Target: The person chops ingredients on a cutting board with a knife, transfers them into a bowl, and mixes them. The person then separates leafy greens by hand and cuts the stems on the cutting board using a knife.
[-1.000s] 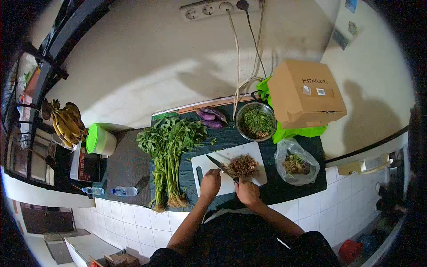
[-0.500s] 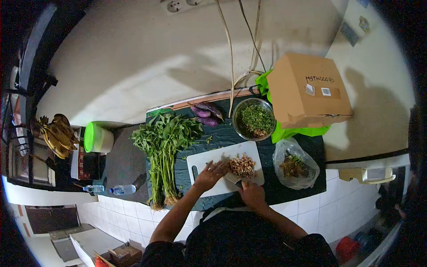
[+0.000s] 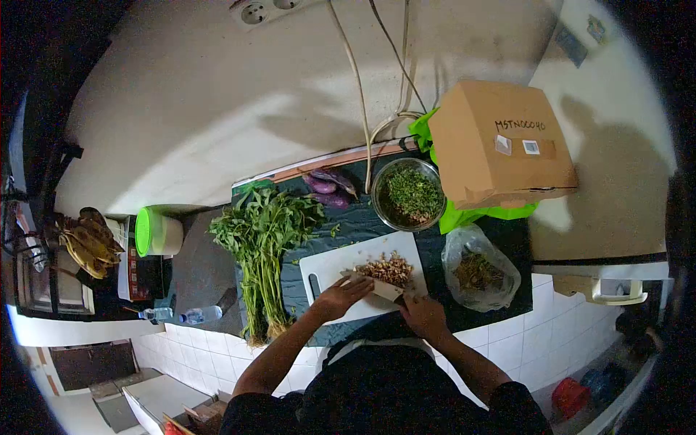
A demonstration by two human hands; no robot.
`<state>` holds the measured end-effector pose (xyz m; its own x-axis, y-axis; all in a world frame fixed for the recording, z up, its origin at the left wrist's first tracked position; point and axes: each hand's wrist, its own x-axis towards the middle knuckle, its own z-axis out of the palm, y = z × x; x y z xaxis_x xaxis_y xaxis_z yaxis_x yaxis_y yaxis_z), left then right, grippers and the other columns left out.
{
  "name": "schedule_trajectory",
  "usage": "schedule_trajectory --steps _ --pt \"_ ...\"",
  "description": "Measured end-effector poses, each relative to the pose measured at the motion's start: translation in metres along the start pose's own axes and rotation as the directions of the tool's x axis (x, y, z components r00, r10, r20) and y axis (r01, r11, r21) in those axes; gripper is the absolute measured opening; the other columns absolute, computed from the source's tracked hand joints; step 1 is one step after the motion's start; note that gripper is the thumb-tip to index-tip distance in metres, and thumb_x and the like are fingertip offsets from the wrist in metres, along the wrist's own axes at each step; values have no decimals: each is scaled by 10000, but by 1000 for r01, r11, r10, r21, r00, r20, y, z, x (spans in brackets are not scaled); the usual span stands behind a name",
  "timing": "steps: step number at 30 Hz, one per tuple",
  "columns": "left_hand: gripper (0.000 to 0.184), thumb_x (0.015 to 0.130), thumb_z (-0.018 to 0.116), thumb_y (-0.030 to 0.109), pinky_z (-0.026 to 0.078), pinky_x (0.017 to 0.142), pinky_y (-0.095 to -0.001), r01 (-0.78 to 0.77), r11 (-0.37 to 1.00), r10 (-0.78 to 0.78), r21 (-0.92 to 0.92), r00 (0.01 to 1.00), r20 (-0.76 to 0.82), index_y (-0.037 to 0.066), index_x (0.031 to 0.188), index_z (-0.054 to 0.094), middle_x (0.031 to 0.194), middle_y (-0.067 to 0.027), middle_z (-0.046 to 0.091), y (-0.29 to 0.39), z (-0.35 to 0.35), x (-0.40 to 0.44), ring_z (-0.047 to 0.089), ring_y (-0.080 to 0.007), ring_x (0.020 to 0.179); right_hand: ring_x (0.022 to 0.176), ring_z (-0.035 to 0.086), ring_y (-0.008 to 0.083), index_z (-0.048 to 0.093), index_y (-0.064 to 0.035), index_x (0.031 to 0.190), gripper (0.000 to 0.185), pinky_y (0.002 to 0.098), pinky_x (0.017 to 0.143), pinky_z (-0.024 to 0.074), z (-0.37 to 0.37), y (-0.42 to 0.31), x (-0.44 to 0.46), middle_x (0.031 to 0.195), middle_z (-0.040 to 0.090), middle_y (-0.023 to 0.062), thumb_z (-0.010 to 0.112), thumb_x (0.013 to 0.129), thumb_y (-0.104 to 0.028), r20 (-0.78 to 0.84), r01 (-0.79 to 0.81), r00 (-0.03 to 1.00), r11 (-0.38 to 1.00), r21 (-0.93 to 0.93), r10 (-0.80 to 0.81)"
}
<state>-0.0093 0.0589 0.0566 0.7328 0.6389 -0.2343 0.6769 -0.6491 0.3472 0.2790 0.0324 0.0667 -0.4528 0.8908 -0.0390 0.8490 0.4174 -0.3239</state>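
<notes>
On the white cutting board point(image 3: 333, 259) lies a pile of finely chopped brown-and-white pieces point(image 3: 390, 270), spread along the board's middle; their exact kind I cannot tell. My right hand point(image 3: 424, 316) is closed round the handle of a knife point(image 3: 386, 289), at the near right edge of the board. The blade points left, just on the near side of the pile. My left hand point(image 3: 344, 297) has its fingers stretched out flat by the blade's tip end; whether they touch the blade is unclear.
A steel bowl point(image 3: 376, 201) of chopped greens stands behind the board. Leafy stalks point(image 3: 264, 239) lie to the left, purple eggplants point(image 3: 330, 197) at the back. On the right are a plastic bag point(image 3: 505, 261) with scraps and a cardboard box point(image 3: 500, 159).
The knife has swung so its blade lies more sideways along the pile's near edge. The chopped pieces are spread further left, and my left hand has shifted slightly down. The view has shifted a little.
</notes>
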Motion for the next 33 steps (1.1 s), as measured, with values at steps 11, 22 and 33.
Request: schedule_trajectory --steps 11,22,33 --pt "550 907 431 174 225 1162 -440 -221 975 220 -14 973 -69 109 1447 352 1531 -79 297 44 -8 53 295 -256 1403 671 648 279 651 -70 988 373 415 556 529 10 14 -7 761 626 114 551 911 -420 97 41 994 999 -16 -39" --pt "515 916 429 212 236 1156 -440 -167 985 170 43 983 -71 127 1423 395 1494 -47 365 19 4 34 307 -227 1396 689 651 287 644 -62 961 347 415 564 534 -1 23 -26 774 638 115 636 855 -392 66 5 998 1000 24 -7" --pt "536 923 411 164 122 1183 -494 102 971 -79 216 991 -113 145 1456 355 1541 -19 288 4 0 -3 170 -228 1453 654 646 318 636 -67 963 380 449 559 523 -28 13 -41 797 644 141 591 875 -435 63 -90 994 994 59 87"
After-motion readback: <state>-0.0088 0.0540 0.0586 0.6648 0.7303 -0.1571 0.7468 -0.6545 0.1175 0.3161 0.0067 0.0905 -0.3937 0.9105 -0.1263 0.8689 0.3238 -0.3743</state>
